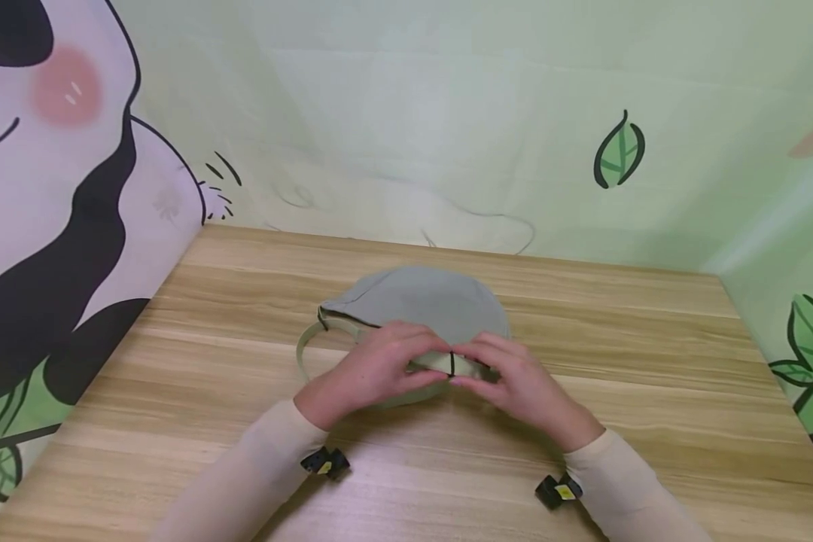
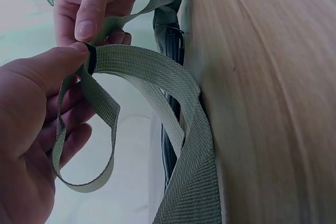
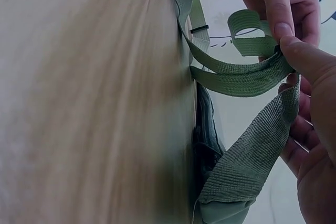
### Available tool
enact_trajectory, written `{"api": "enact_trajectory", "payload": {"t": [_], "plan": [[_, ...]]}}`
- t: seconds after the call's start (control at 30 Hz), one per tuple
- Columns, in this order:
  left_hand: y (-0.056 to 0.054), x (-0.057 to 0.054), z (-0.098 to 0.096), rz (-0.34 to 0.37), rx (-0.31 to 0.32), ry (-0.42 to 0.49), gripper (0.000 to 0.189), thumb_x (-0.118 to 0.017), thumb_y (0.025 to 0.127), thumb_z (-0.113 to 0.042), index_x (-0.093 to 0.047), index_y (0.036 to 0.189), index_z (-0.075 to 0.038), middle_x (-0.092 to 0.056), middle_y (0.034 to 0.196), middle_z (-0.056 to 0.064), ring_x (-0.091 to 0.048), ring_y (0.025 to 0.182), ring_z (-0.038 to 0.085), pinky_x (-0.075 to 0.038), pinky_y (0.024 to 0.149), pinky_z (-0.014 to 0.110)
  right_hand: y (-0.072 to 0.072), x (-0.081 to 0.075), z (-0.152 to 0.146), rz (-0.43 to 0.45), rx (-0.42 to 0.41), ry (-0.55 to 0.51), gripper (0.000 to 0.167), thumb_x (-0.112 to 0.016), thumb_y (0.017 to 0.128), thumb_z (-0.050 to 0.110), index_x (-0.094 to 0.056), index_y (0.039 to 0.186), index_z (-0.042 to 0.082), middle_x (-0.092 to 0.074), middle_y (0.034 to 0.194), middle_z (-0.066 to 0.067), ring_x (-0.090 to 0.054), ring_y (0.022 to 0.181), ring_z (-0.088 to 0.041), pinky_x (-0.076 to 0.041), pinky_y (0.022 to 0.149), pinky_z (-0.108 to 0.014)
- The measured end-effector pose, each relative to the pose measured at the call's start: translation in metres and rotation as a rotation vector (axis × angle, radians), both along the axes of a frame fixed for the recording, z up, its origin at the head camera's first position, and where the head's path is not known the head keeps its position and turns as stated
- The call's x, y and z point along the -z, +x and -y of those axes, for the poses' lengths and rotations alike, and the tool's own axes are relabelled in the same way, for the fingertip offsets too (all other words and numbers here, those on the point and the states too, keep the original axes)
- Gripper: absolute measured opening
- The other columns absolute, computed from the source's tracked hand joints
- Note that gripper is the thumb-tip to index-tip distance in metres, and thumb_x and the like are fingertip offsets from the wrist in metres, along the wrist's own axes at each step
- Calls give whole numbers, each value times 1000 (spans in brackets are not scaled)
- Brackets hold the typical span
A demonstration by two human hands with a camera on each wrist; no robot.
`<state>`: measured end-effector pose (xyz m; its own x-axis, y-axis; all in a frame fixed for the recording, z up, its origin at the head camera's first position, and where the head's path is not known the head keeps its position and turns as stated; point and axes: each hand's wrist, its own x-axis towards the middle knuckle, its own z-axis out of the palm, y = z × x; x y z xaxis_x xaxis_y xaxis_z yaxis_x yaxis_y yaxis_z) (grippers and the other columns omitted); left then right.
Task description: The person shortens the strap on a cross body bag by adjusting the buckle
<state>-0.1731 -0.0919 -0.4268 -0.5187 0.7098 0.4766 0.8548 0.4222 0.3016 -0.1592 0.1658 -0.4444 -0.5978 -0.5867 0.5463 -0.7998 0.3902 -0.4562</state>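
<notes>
A grey-green waist bag (image 1: 427,297) lies on the table with its zipped edge toward me. Its webbing strap (image 2: 157,64) is raised in front of it. My left hand (image 1: 379,365) pinches the strap between thumb and fingers, just left of a narrow black slider (image 1: 452,363). From the other side my right hand (image 1: 525,380) pinches the strap at the same slider, and the thumbs nearly meet there. A short strap loop hangs below my left fingers in the left wrist view. In the right wrist view, the strap (image 3: 247,80) runs from the slider back to the bag's end.
The wooden table (image 1: 650,324) stretches around the bag. Behind it stands a pale green wall (image 1: 413,135) with a printed panda (image 1: 74,188) at left. A second black band (image 3: 199,29) sits farther along the strap. Small black cameras (image 1: 558,491) are worn at both wrists.
</notes>
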Motion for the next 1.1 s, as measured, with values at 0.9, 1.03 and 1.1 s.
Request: {"api": "enact_trajectory", "payload": {"t": [0.9,1.03,1.1], "plan": [[7,10,-13,0,-110,-74,46,-92,88,-24,-70,125,-7,-81,113,4,-76,99,19,-63,91,38,2,1,5,-2,-10,-59,35,-91,84,4,-75,115,7,-76,99,-1,-65,85,-12,-59,75,-30],[8,9,-11,22,-106,-102,43,-90,89,-22,-71,124,-8,-81,112,3,-76,99,19,-63,91,38,0,1,4,3,-24,-56,35,-91,82,3,-75,112,9,-74,96,2,-63,82,-10,-57,73,-27],[8,8,-10,31,-102,-117,42,-90,89,-21,-71,124,-7,-80,111,3,-76,98,19,-63,91,38,0,1,4,2,-33,-56,35,-91,81,2,-75,111,10,-73,94,2,-62,81,-10,-56,71,-26]]}}
